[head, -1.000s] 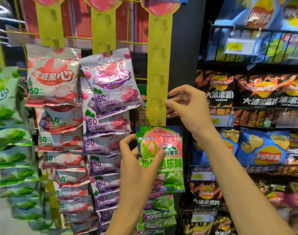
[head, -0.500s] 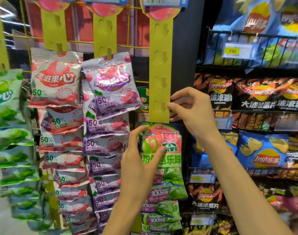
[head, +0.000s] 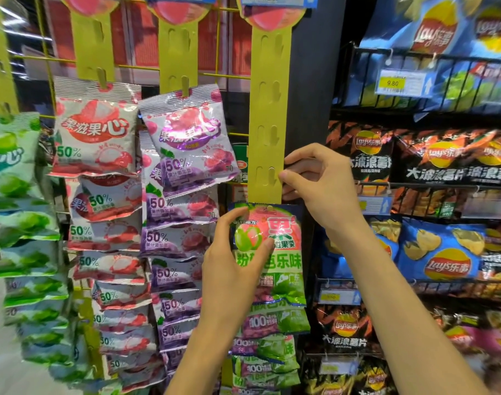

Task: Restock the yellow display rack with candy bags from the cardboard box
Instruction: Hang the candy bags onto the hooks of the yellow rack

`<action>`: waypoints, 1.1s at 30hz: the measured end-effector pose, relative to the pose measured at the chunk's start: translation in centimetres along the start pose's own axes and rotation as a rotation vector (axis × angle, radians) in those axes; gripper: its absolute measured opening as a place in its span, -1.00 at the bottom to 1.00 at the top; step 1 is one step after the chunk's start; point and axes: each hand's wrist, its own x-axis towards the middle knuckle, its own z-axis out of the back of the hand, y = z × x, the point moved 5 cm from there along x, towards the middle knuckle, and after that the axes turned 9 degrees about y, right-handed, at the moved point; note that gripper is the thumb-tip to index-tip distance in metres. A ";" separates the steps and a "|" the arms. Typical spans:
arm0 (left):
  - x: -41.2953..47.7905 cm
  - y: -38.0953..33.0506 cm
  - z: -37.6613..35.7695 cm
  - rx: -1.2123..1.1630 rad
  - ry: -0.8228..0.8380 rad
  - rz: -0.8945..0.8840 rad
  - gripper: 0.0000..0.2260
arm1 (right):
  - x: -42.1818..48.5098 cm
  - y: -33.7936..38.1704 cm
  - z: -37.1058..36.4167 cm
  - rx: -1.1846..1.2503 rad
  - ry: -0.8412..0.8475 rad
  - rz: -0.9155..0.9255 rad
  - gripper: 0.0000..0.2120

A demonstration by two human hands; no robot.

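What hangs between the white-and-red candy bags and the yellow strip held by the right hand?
A column of purple candy bags, seen in the head view.

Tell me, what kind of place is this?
Most likely a shop's snack aisle: candy bags hang on yellow strips, chip bags sit beside them, and a price tag reads 9.80.

Left hand [head: 235, 269]: bag [head: 286, 269]; right hand [head: 323, 189]: strip [head: 267, 109]

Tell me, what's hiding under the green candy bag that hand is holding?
More green bags hang beneath the held bag on the yellow strip, each overlapping the next. Only their lower parts show; their tops and hooks are covered by it and the left hand.
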 end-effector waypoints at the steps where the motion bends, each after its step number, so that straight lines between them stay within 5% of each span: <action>1: 0.0 0.1 0.0 -0.005 0.001 0.001 -0.56 | 0.0 0.0 -0.1 -0.005 0.000 0.000 -0.86; 20: -0.6 1.9 -0.3 0.232 0.004 0.042 -0.51 | 0.5 -0.8 -0.4 -0.015 -0.044 -0.031 -0.89; 33: -2.1 1.6 2.6 0.473 0.167 0.054 -0.37 | -0.8 -0.8 -1.5 -0.146 -0.207 0.017 -0.86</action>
